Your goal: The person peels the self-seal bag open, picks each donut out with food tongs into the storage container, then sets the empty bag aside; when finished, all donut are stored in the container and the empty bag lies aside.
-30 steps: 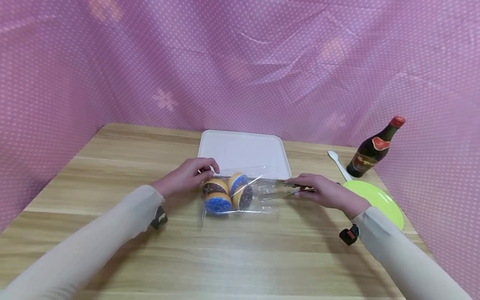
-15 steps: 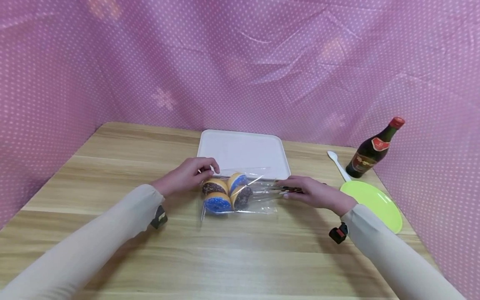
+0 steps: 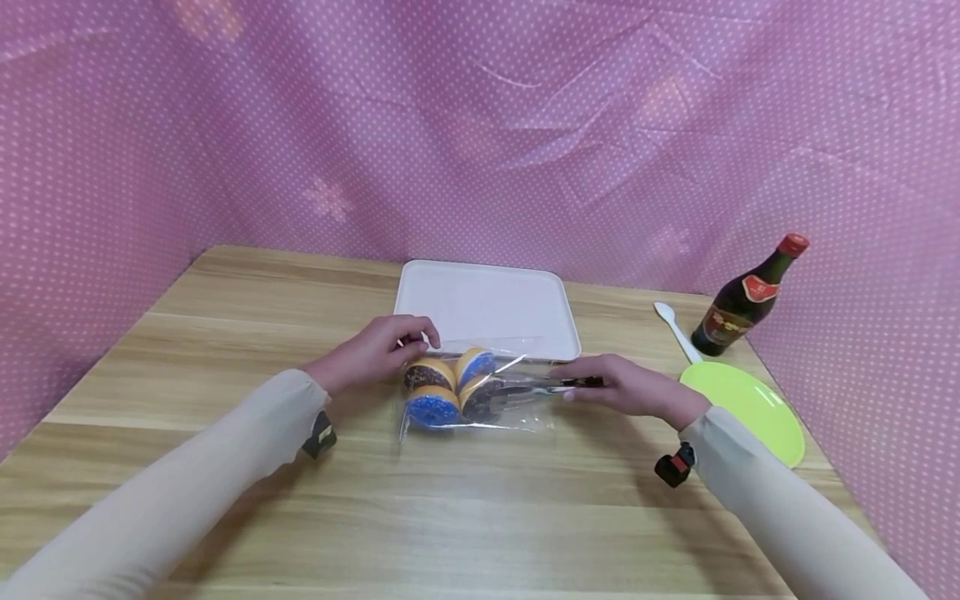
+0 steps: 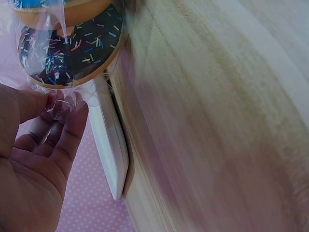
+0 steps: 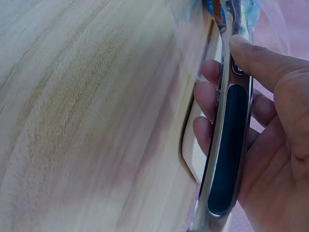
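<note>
A clear plastic bag [image 3: 528,419] with several doughnuts in it lies along the tray's near edge. Some doughnuts have blue icing, such as one at the front [image 3: 432,408]; others have dark icing with sprinkles [image 4: 72,50]. At the bag's left end my left hand [image 3: 375,350] pinches the plastic between thumb and fingers, close to a dark doughnut. My right hand [image 3: 637,386] grips metal tongs [image 5: 229,145] with dark handle inlays, thumb on one arm and fingers on the other. The tongs' ends reach into the bag, over the dark doughnut on its right side [image 3: 480,398].
Behind the bag lies a white tray [image 3: 487,300]. To the right of my right hand sits a green plate [image 3: 750,408], with a white spoon [image 3: 677,331] touching its far edge. A dark bottle with a red cap [image 3: 738,304] stands at the back right.
My right hand has moved left, carrying the tongs deeper into the bag. The tongs' arms have come closer together at the dark doughnut. My left hand stays in place.
</note>
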